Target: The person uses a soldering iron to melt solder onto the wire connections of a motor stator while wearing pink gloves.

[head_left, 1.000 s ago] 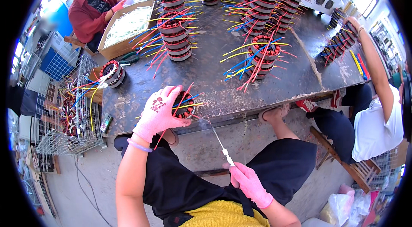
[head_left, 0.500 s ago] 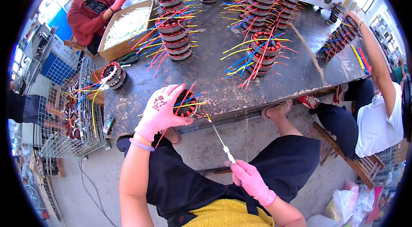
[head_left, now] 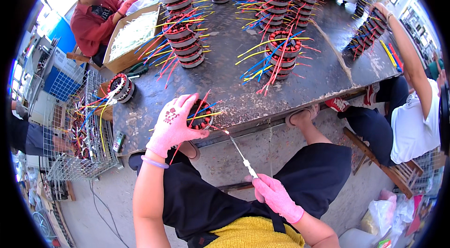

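My 2 pink-gloved hands at the dark metal table (head_left: pixel 243 93).
I see my left hand (head_left: pixel 173 124) gripping a round wire-wound stator (head_left: pixel 200 117); my right hand (head_left: pixel 276 196) clasps a thin white-handled tool (head_left: pixel 240 153).

Left hand (head_left: pixel 172 124) hides most of stator (head_left: pixel 200 119).

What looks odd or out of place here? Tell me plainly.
Nothing looks spilled or broken. The left hand steadies a wound stator at the worn table edge; the right hand holds a thin tool toward it.
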A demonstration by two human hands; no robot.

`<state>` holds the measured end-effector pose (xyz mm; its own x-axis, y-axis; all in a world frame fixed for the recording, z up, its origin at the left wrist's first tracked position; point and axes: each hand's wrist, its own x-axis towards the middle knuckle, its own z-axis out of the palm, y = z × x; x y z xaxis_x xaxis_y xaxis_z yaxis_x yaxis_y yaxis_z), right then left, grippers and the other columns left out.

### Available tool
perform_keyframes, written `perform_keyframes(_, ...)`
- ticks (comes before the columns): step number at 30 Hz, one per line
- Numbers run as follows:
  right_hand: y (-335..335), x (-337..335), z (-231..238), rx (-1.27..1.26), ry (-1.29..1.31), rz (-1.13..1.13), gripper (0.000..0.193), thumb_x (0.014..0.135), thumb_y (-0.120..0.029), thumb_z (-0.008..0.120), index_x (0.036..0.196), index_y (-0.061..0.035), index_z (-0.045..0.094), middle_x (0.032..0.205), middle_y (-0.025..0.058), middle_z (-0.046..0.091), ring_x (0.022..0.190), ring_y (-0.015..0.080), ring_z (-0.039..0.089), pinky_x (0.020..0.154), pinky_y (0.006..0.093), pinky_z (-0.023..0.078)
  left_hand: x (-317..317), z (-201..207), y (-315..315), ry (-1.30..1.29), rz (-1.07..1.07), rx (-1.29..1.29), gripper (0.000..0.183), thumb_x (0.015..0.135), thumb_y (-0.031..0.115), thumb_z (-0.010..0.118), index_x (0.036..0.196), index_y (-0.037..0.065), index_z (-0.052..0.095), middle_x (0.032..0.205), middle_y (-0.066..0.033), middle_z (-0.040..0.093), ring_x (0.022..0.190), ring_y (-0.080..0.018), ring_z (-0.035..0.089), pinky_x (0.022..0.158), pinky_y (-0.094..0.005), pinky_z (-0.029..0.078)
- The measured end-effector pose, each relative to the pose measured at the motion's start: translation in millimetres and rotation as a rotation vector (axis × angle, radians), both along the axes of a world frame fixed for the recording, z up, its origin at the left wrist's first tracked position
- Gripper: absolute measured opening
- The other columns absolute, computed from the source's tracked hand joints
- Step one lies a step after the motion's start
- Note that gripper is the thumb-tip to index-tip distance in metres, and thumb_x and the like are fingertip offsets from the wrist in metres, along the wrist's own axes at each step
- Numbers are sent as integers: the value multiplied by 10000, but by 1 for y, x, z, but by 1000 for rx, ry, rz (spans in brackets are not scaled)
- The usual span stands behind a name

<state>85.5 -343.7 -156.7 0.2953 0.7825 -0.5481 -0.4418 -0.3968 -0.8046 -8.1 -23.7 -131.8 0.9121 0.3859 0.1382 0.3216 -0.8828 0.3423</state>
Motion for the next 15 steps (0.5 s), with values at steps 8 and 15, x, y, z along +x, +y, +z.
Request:
perform_keyframes(8,-3,0,-2,11,17,-7,337,1053,-263,497,1216,-1,630,690,-39,460,620,56,426,572,238,368,0,-1,1,2,-6,7,966,567,398,898,1365,5,523,1313,-161,565,1201,-355,560,1041,-415,437)
perform_keyframes(15,-2,0,-1,2,-9,9,337,1051,-263,496,1204,5,632,689,-32,469,620,59,441,574,240,380,0,0,-1,-8,-1,-2,965,568,386,898,1372,7,522,1316,-167,565,1200,-363,564,1038,-420,443)
